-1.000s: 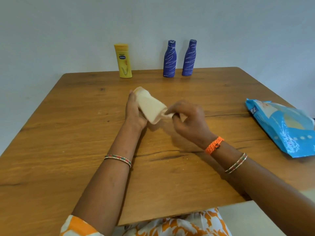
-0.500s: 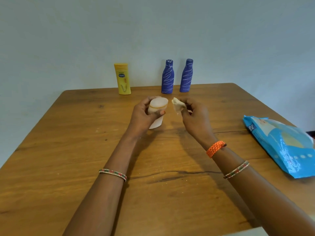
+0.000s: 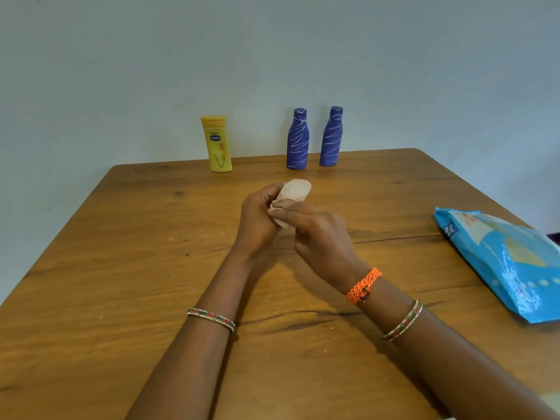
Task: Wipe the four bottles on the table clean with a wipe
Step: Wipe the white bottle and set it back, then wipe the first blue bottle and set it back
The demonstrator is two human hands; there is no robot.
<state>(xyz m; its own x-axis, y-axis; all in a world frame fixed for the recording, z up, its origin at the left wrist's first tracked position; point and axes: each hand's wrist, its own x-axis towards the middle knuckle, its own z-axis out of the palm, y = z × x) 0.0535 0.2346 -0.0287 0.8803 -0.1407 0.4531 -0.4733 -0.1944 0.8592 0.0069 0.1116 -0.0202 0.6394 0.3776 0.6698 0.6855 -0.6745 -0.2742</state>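
- Left hand (image 3: 257, 221) grips pale bottle (image 3: 295, 190) above table (image 3: 121, 268) centre, its end tilted toward the cam.
- Right hand (image 3: 318, 234) fingers curled, pressing a wipe (image 3: 276, 211) on bottle's side; wipe mostly hidden.
- Yellow bottle (image 3: 217, 144) & 2 blue bottles (image 3: 298, 139) (image 3: 331, 136) upright at far edge.
- Blue wipe pack (image 3: 500, 262) lies at right.

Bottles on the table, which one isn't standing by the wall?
The pale bottle, held up between both hands mid-table; the yellow bottle and two blue bottles stand at the far edge.
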